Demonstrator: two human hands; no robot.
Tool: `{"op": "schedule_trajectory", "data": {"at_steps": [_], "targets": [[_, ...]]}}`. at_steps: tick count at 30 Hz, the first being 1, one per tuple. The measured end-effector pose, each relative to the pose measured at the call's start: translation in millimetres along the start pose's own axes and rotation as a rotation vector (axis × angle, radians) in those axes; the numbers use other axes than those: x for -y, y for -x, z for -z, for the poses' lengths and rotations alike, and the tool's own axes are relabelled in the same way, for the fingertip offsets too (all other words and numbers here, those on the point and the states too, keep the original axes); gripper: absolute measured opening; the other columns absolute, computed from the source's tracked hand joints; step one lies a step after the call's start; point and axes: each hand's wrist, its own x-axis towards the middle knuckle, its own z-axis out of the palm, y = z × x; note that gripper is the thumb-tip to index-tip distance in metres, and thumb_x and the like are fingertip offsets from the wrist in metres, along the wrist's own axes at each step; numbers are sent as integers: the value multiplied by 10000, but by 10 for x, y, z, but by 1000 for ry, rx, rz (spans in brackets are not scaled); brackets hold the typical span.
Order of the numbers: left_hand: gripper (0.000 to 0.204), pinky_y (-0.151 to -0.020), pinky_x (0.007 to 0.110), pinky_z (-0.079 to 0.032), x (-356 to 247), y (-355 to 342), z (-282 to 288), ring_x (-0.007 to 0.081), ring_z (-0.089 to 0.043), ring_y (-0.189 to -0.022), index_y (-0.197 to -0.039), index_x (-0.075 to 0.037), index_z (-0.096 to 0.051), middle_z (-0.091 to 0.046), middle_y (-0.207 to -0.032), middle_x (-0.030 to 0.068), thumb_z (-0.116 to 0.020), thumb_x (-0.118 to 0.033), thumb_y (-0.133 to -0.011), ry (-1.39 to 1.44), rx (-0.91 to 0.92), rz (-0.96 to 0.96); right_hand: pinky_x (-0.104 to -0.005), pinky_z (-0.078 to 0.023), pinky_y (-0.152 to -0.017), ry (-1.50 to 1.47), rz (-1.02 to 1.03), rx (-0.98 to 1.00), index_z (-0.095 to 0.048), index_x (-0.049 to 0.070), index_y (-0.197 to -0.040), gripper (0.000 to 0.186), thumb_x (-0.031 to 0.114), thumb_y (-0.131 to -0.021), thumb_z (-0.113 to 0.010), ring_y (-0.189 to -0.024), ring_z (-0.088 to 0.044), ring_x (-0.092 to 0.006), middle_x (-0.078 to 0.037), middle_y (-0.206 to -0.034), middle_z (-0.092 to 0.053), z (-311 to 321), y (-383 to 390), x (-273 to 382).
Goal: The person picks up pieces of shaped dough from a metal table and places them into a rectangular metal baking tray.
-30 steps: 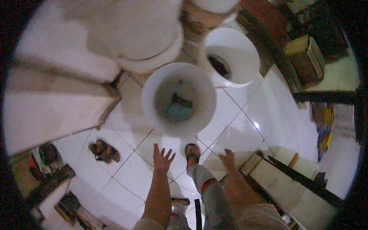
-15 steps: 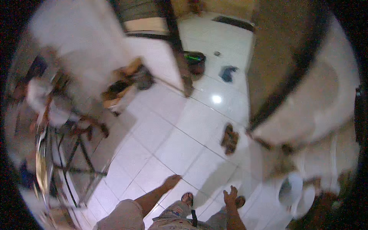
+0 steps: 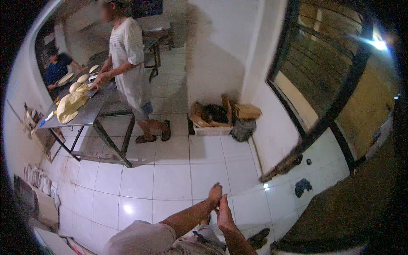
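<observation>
A: Report hand status.

B: The left hand [image 3: 215,193] and the right hand [image 3: 223,212] are raised in front of the body, low in the view and touching each other. Both are empty; fingers are loosely extended, closed on nothing. The left fingertips [image 3: 217,185] point away from the body.

A: What lies nearest the hands?

B: The white tiled floor [image 3: 170,178] directly beneath them. A dark sandal [image 3: 258,237] on the wearer's foot shows just right of the right forearm. A dark cloth [image 3: 302,187] lies on the tiles further right, near the dark door frame [image 3: 316,123].

A: Surroundings?

B: A metal work table [image 3: 91,112] stands well apart, upper left. On it lie a large flattened sheet of pale dough [image 3: 70,106] and smaller dough pieces [image 3: 80,78]. A person in a striped shirt [image 3: 127,59] stands at the table, hands on the dough. A second person in dark clothing [image 3: 57,68] is at the far end. A box with cardboard and a dark bag [image 3: 219,117] sits against the white wall [image 3: 221,46].
</observation>
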Motion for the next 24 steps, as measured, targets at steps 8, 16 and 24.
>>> {"op": "schedule_trajectory", "data": {"at_steps": [8, 16, 24], "targets": [[396, -843, 415, -438, -155, -1226, 1282, 394, -553, -950, -1231, -23, -387, -555, -1113, 178, -414, -194, -875, -566, 10, -420, -403, -436, -873, 5, -333, 429, -487, -12, -1137, 538, 456, -881, -416, -940, -563, -257, -115, -1064, -578, -527, -2111, 1085], [594, -936, 403, -347, 18, -2424, 2876, 261, -450, -1117, -1302, -61, -331, -430, -1273, 133, -333, -491, -893, 1120, -167, 294, -381, -305, -996, 312, 983, 286, -416, 8, -1256, 416, 213, -897, -455, -1201, -387, -245, -147, -1300, -414, -2259, -3122, 2698], [545, -961, 370, -325, -1829, -3992, 4133, 214, -450, -1115, -1281, -72, -390, -468, -1225, 95, -429, -449, -889, 747, 178, -29, -538, -290, -946, 1842, 129, 443, -434, 146, -1245, 482, 443, -868, -390, -1199, -383, -307, -109, -1340, -373, -1617, -6149, 1233]]}}
